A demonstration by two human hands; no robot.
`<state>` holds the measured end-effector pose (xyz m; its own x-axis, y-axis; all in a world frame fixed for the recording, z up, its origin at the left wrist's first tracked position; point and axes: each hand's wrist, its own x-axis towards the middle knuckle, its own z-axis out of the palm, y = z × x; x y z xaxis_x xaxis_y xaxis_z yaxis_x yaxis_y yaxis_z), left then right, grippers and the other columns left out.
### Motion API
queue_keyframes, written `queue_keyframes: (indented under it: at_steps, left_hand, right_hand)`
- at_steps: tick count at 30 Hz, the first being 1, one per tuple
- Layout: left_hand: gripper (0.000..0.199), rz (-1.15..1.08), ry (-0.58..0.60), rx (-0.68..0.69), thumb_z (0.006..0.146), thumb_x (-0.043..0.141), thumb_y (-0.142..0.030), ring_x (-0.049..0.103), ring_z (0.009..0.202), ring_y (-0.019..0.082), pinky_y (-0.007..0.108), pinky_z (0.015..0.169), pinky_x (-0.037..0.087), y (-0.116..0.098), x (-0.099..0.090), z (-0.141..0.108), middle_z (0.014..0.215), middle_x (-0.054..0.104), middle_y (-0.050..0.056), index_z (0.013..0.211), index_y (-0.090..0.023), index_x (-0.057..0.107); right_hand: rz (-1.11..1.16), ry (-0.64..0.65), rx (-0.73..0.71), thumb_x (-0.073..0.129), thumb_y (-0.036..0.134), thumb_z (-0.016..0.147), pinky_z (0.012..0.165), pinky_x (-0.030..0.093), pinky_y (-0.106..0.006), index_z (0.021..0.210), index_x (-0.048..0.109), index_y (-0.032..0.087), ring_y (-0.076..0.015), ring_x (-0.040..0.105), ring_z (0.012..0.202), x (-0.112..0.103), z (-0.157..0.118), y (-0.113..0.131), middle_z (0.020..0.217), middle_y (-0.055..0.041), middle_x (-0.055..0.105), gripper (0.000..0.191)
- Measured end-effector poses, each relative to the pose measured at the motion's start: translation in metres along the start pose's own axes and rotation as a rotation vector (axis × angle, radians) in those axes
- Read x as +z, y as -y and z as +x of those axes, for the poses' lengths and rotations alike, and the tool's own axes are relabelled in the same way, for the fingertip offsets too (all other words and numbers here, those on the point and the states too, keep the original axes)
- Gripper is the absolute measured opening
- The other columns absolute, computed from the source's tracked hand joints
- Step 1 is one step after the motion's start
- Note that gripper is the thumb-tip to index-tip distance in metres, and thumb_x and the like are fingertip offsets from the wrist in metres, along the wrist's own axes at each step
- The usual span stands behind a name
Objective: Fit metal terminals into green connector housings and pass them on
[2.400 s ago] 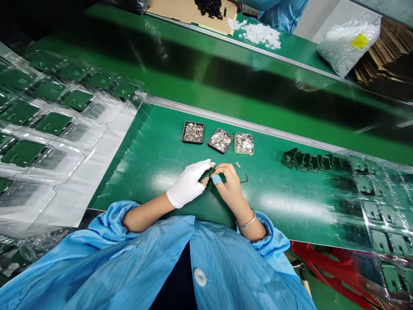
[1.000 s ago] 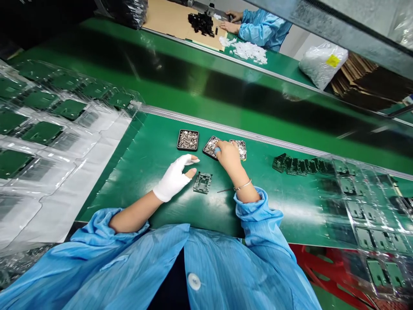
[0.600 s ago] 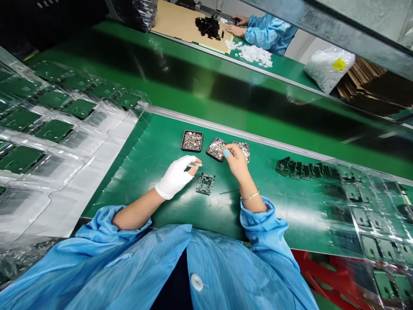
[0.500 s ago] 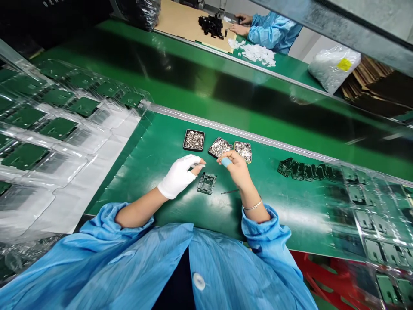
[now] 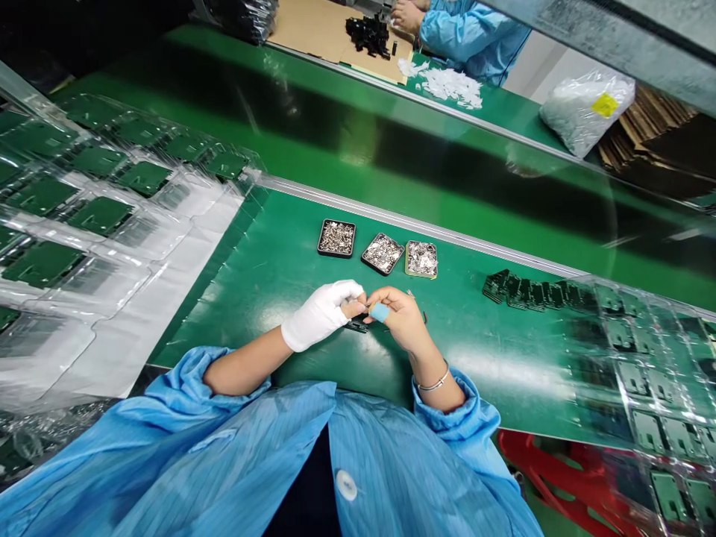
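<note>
My left hand (image 5: 321, 316), in a white glove with bare fingertips, is closed in a pinch. Its fingertips meet those of my right hand (image 5: 398, 316), also pinched, with blue tape round one finger. Whatever lies between them is too small to make out. Just below the fingertips is a green circuit board (image 5: 356, 326), mostly covered by my hands. Short ends of a thin dark tool (image 5: 425, 318) show beside my right hand; whether it is held or lying there I cannot tell. Beyond my hands are a left tray (image 5: 336, 253), a middle tray (image 5: 382, 271) and a right tray (image 5: 421, 276) of small metal parts.
Green boards (image 5: 537, 292) lie in an overlapping row at the right, beside clear plastic trays (image 5: 632, 358) of boards. More clear trays (image 5: 101, 216) hold boards at the left. A metal rail (image 5: 391, 218) borders the worktop. Across the bench, a co-worker's hands (image 5: 408, 15) are near black parts.
My right hand has come back from the middle parts tray towards me, and my left hand has shifted slightly right. Their fingertips now meet over the board, covering most of it.
</note>
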<state>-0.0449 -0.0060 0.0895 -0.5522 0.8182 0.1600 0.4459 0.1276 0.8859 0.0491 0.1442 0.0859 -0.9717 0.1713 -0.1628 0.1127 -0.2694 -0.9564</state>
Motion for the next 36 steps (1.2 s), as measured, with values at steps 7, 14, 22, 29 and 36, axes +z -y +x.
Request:
queue_keyframes:
  at_steps: [7, 14, 22, 29, 36]
  left_hand:
    - [0.026, 0.086, -0.091, 0.158, 0.095, 0.047, -0.039, 0.062, 0.080, 0.018, 0.031, 0.075, 0.053, 0.007, 0.003, -0.008, 0.085, 0.063, 0.004, 0.082, -0.020, 0.059]
    - [0.071, 0.213, 0.086, 0.018, 0.075, 0.072, -0.045, 0.053, 0.128, 0.033, 0.049, 0.109, 0.043, 0.038, 0.006, -0.018, 0.133, 0.056, 0.017, 0.133, -0.016, 0.045]
    - [0.043, 0.275, -0.020, 0.094, 0.080, 0.062, -0.029, 0.060, 0.110, 0.027, 0.044, 0.096, 0.051, 0.030, 0.018, -0.013, 0.115, 0.060, 0.012, 0.120, -0.017, 0.052]
    - [0.043, 0.395, -0.039, 0.168, 0.074, 0.061, -0.023, 0.062, 0.109, 0.031, 0.046, 0.095, 0.051, 0.025, 0.020, -0.015, 0.113, 0.062, 0.015, 0.116, -0.015, 0.054]
    - [0.034, 0.479, 0.112, 0.045, 0.081, 0.060, -0.031, 0.066, 0.096, 0.029, 0.042, 0.085, 0.054, 0.010, 0.001, -0.007, 0.102, 0.067, 0.012, 0.110, -0.014, 0.060]
  right_hand:
    - [-0.115, 0.089, -0.020, 0.073, 0.045, 0.076, 0.063, 0.053, -0.027, 0.078, 0.062, 0.021, -0.0120, 0.060, 0.064, -0.011, -0.009, -0.008, 0.074, 0.0003, 0.067, 0.026]
    - [-0.578, -0.145, -0.286, 0.060, 0.027, 0.084, 0.084, 0.052, -0.036, 0.079, 0.062, 0.022, -0.0185, 0.064, 0.089, -0.028, -0.010, -0.005, 0.093, -0.0044, 0.068, 0.007]
    - [-0.916, -0.092, -0.447, 0.053, 0.016, 0.087, 0.095, 0.047, -0.041, 0.085, 0.062, 0.022, -0.0216, 0.060, 0.102, -0.021, -0.007, -0.021, 0.103, -0.0074, 0.065, 0.011]
    - [-1.039, -0.112, -0.413, 0.045, 0.011, 0.086, 0.089, 0.050, -0.038, 0.093, 0.060, 0.021, -0.0231, 0.061, 0.099, -0.016, -0.011, -0.024, 0.103, -0.0095, 0.067, 0.019]
    - [-1.073, -0.108, -0.347, 0.046, 0.009, 0.083, 0.084, 0.052, -0.033, 0.097, 0.061, 0.021, -0.0211, 0.065, 0.092, -0.007, -0.013, -0.025, 0.097, -0.0071, 0.070, 0.024]
